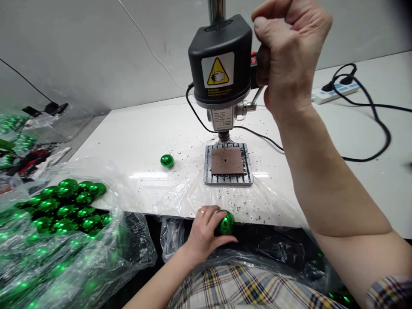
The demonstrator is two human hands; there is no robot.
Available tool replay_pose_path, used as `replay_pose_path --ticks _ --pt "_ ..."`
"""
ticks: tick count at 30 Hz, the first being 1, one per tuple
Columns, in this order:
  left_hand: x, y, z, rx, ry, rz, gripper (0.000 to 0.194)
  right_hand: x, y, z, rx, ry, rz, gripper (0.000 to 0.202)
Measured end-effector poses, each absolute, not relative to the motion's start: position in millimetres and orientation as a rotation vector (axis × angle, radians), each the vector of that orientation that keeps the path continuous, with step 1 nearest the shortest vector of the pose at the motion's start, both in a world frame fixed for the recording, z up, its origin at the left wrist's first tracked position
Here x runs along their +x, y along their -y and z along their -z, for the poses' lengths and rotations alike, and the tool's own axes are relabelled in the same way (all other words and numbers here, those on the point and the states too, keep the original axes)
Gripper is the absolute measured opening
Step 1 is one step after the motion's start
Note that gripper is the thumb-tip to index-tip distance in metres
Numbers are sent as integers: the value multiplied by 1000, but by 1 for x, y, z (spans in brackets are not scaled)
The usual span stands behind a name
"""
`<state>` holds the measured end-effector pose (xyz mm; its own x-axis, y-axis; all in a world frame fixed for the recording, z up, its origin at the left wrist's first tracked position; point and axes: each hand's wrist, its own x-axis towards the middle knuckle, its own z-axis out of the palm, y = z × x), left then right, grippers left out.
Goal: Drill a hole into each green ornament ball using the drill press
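My left hand (206,229) is closed around a shiny green ball (227,222) at the table's front edge, over a dark plastic-lined opening. My right hand (291,47) is raised beside the black head of a drill press (220,60); its fingers are curled near the lever, and what they hold, if anything, is hidden. Below the drill chuck, a brown board (227,161) with a small hole lies on the slotted metal base (228,180). Another green ball (167,161) rests on the white table (138,128), left of the base.
A clear plastic bag (128,240) full of green balls (67,210) lies at the left. Dark shavings are scattered around the base. A power strip (336,92) and looping black cable (383,128) are at the right. Plastic film hangs over the front edge.
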<state>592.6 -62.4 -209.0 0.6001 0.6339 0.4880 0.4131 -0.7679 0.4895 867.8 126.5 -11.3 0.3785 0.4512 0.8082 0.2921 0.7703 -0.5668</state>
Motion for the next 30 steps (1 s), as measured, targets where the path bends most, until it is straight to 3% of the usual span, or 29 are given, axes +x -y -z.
replay_pose_path --ticks 3,5,10,15,17,23,27,30 --pt "579 67 216 2584 -739 -926 85 861 -118 6 -689 1086 -91 29" --pt "570 56 215 2526 -756 -1011 83 859 -115 5 -665 1080 -91 32" --pt "545 -27 185 2286 -1356 -1199 24 858 -118 7 -622 1039 -70 31" --pt "519 -118 164 2186 -1796 -695 46 860 -120 9 -606 1024 -66 26" --pt "513 -133 163 2102 -1760 -631 45 859 -118 8 -632 1050 -78 27" --pt "533 -119 159 1334 -1210 -1055 50 855 -115 8 -601 1022 -64 29" --pt "567 -99 158 1056 -899 -1018 43 858 -120 8 -627 1047 -61 28" --pt "593 -89 164 1043 -880 -926 51 858 -118 6 -609 1077 -92 29"
